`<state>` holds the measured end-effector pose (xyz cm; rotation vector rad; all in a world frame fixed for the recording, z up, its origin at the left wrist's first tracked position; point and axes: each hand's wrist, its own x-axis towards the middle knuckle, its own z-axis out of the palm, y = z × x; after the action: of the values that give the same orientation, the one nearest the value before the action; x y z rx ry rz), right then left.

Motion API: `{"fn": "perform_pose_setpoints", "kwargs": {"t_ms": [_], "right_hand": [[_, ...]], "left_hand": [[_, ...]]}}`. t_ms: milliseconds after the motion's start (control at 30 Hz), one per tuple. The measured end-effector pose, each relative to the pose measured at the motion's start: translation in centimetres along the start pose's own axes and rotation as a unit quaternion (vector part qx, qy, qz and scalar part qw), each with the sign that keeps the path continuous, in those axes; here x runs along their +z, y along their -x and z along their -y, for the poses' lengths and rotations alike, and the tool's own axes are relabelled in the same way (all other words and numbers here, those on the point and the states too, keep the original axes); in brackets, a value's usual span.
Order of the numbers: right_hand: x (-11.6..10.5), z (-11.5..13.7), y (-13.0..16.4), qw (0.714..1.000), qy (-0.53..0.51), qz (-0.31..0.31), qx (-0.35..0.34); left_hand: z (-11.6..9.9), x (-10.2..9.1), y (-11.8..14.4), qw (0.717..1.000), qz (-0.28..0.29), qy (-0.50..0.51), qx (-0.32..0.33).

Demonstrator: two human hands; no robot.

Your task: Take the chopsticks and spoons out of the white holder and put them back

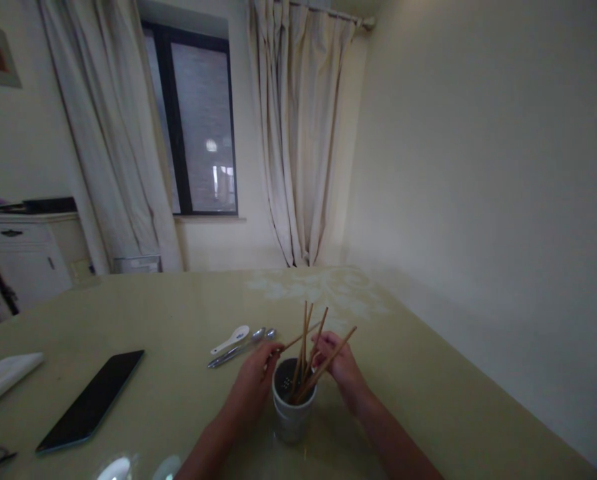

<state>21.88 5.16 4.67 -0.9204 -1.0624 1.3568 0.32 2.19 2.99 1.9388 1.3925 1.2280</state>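
A pale, cup-shaped utensil holder [292, 415] stands upright on the table, with a dark inside and small holes in its bottom. Several brown wooden chopsticks [303, 347] lean in it, fanned toward the far side and the right. My left hand [253, 377], left of the holder, pinches the near end of one slanting chopstick [296, 339] above the rim. On the other side, my right hand [342, 367] has its fingers closed around a chopstick in the bunch; other chopsticks partly hide those fingertips. Beyond my left hand lie a white soup spoon [231, 340] and metal spoons [237, 351].
The table [178, 313] has a glossy greenish top. A dark tablet-like device [92, 400] lies at left, near a white object [8, 377] cut off by the frame. A wall [478, 200] borders the right side; curtains [303, 133] and a window [203, 127] are behind.
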Motion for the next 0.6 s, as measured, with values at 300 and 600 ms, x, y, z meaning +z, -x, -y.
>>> {"fn": "perform_pose_setpoints", "kwargs": {"t_ms": [300, 600], "right_hand": [[-0.5, 0.6, -0.5, 0.992, 0.042, -0.067, -0.096], [-4.8, 5.6, -0.8, 0.946, -0.139, -0.205, -0.208]], "left_hand": [[0.8, -0.4, -0.4, 0.997, -0.024, -0.070, 0.005], [4.4, -3.2, 0.1, 0.888, -0.036, -0.449, -0.094]]}}
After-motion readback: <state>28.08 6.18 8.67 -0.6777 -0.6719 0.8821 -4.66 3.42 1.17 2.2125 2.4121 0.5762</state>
